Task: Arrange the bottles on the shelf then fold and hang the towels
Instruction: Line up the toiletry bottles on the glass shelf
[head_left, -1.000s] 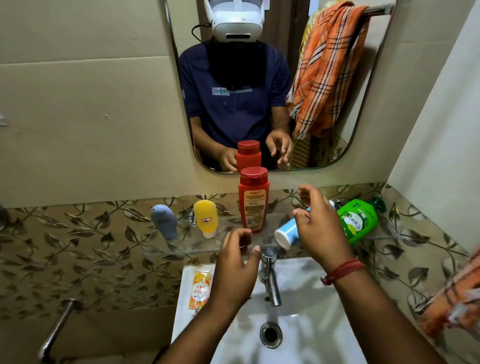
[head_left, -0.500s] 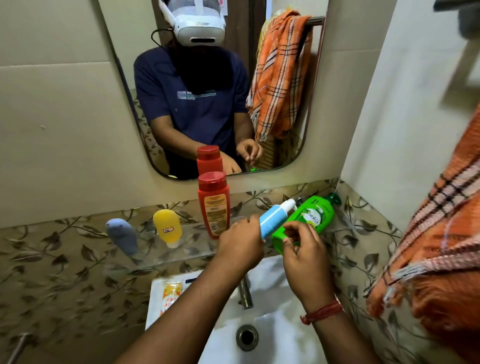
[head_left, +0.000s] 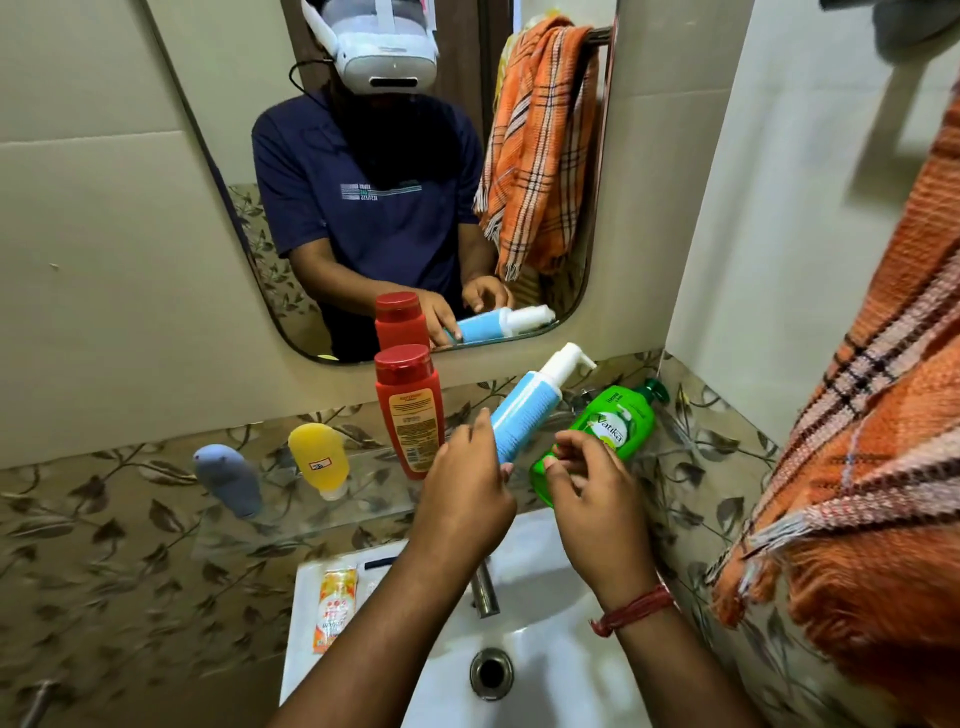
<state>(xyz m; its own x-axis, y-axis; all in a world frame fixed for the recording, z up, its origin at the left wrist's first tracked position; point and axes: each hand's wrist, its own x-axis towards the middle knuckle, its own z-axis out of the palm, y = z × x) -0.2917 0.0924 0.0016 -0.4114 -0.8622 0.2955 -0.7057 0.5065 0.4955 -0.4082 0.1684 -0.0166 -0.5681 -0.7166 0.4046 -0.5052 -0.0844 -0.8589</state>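
Observation:
On the glass shelf (head_left: 291, 514) under the mirror stand a grey-blue tube (head_left: 228, 480), a yellow tube (head_left: 317, 457) and a tall red bottle (head_left: 410, 410). My left hand (head_left: 462, 493) grips the base of a blue pump bottle (head_left: 530, 410) with a white head, held tilted up to the right above the shelf. A green pump bottle (head_left: 608, 431) lies on its side at the shelf's right end. My right hand (head_left: 592, 499) rests its fingers on the green bottle's bottom end. An orange checked towel (head_left: 857, 467) hangs at the right.
A white basin (head_left: 530, 665) with a metal tap (head_left: 485, 587) sits below the shelf. An orange sachet (head_left: 335, 608) lies on the basin's left rim. The mirror (head_left: 592, 249) shows a second orange towel on a rail. A wall corner closes the right side.
My left hand has taken the blue pump bottle and raised its white head up to the right. My right hand moved from that bottle to the lying green bottle. The view swung right.

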